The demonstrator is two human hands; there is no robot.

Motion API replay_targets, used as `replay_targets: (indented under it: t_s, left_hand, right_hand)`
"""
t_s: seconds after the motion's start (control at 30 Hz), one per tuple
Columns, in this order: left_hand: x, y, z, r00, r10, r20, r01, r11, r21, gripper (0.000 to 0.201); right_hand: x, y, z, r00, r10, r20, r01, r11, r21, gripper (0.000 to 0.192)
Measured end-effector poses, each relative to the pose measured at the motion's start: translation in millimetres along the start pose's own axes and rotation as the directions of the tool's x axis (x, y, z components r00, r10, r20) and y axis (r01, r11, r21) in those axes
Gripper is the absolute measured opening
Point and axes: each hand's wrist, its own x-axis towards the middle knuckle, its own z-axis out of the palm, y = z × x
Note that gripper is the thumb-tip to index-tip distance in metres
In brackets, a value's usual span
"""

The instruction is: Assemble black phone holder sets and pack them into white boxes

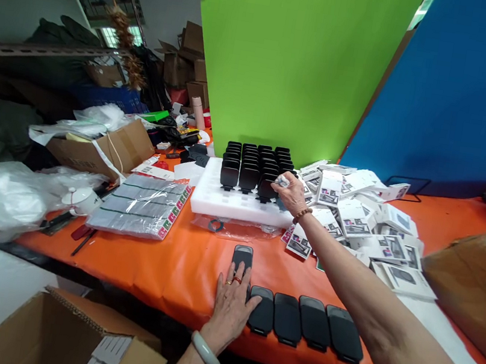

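Right hand (294, 196) pinches a pale wad (282, 181) at front right of the foam tray (239, 209); a stray knuckle might topple the upright units (229, 177) there. Black unit (243, 255) lies before the tray, long axis fore-and-aft, far end toward it; left hand (230, 306) flat over its near end, fingers spread, gripping nothing.

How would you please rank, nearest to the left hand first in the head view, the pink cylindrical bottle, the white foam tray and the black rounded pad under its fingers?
1. Black rounded pad: ahead, partly under the left hand.
2. White foam tray: farther ahead, beyond the pad.
3. Pink cylindrical bottle: far back, left.
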Motion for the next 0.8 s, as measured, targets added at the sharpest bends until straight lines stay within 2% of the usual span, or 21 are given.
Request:
replay_targets:
  t_s: [0.1, 0.17, 0.23, 0.27, 0.33, 0.4, 0.43, 0.47, 0.5, 0.53, 0.57, 0.6, 0.63, 0.7, 0.73, 0.8]
  left_hand:
    - [-1, 1, -1.5, 1.000, -0.016, 0.025, 0.016, 1.000, -0.009, 0.064]
    - [-1, 1, -1.4, 1.000, -0.015, 0.022, 0.016, 1.000, -0.024, 0.064]
    - [-1, 1, -0.5, 1.000, -0.010, 0.005, 0.011, 0.998, -0.055, 0.063]
    - [-1, 0, -0.3, 1.000, -0.006, -0.003, 0.006, 0.996, -0.084, 0.063]
    - [1, -1, -2.3, 0.999, -0.011, -0.041, 0.003, 0.982, -0.189, 0.058]
    - [4, 0, -9.3, 0.988, -0.076, -0.133, 0.015, 0.913, -0.408, 0.044]
    - [5, 2, -15.0, 0.976, -0.145, -0.161, 0.025, 0.814, -0.580, 0.036]
    - [5, 5, -21.9, 0.961, -0.226, -0.161, 0.031, 0.663, -0.748, 0.030]
    - [4, 10, -29.4, 0.950, -0.292, -0.110, 0.039, 0.460, -0.887, 0.029]
    - [3, 15, -37.2, 0.951, -0.308, 0.001, 0.069, 0.211, -0.975, 0.032]
    - [0, 20, -44.4, 0.959, -0.275, 0.071, 0.101, 0.096, -0.990, 0.041]
    - [-3, 27, -50.6, 0.968, -0.194, 0.161, 0.161, -0.017, -0.987, 0.049]
    - [-7, 33, -55.3, 0.962, -0.065, 0.264, 0.251, -0.161, -0.955, 0.053]
    - [-15, 45, -59.5, 0.923, 0.110, 0.369, 0.384, -0.314, -0.868, 0.050]
    - [-19, 50, -59.3, 0.907, 0.144, 0.397, 0.422, -0.360, -0.832, 0.046]
    - [-26, 58, -56.1, 0.892, 0.117, 0.437, 0.446, -0.392, -0.805, 0.041]
  right_hand:
    - [2, -7, -4, 0.997, -0.020, -0.073, 0.026, 0.996, 0.085, 0.014]
    - [7, -17, -14, 0.985, 0.004, -0.173, 0.037, 0.971, 0.236, 0.017]
    - [9, -30, -29, 0.974, 0.079, -0.214, 0.020, 0.906, 0.422, 0.021]
    - [7, -37, -38, 0.975, 0.120, -0.187, -0.011, 0.867, 0.498, 0.024]
    - [-5, -49, -55, 0.980, 0.186, -0.063, -0.116, 0.807, 0.579, 0.029]
    - [-27, -58, -69, 0.966, 0.244, 0.080, -0.241, 0.756, 0.608, 0.031]
    - [-40, -61, -73, 0.949, 0.277, 0.150, -0.310, 0.731, 0.608, 0.032]
    - [-55, -63, -76, 0.925, 0.309, 0.222, -0.379, 0.704, 0.601, 0.033]
    - [-70, -63, -77, 0.896, 0.333, 0.293, -0.444, 0.676, 0.588, 0.033]
    - [-85, -63, -77, 0.864, 0.352, 0.359, -0.502, 0.649, 0.572, 0.032]
    - [-99, -62, -75, 0.833, 0.368, 0.413, -0.551, 0.626, 0.553, 0.031]
    - [-113, -60, -72, 0.805, 0.384, 0.453, -0.590, 0.606, 0.534, 0.030]
    - [-126, -57, -69, 0.780, 0.402, 0.479, -0.621, 0.591, 0.516, 0.029]
    - [-148, -52, -63, 0.743, 0.452, 0.494, -0.668, 0.550, 0.502, 0.029]
    - [-156, -49, -60, 0.728, 0.474, 0.496, -0.686, 0.515, 0.514, 0.029]
    - [-167, -44, -59, 0.698, 0.500, 0.512, -0.712, 0.413, 0.568, 0.030]
